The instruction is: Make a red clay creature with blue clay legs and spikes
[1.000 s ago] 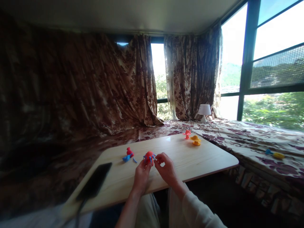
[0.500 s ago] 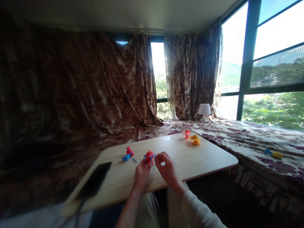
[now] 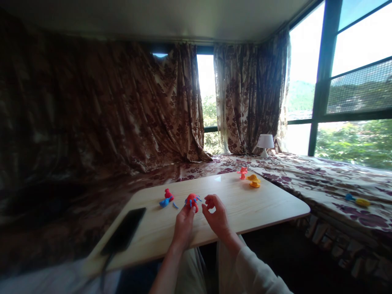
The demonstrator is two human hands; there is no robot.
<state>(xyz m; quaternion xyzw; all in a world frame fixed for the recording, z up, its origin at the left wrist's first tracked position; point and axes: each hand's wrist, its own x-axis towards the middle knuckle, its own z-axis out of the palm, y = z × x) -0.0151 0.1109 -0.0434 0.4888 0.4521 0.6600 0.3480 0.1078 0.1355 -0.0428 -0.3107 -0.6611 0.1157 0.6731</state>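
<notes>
Red toy (image 3: 192, 201) in left hand (image 3: 183, 222) grip — right hand (image 3: 217, 216) grip pinched, contents unclear.

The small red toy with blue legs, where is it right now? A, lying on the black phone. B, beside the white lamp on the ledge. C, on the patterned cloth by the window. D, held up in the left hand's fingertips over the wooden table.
D: the small red toy with blue legs sits pinched in the left hand, raised over the light wooden table, with the right hand close beside it.
</notes>
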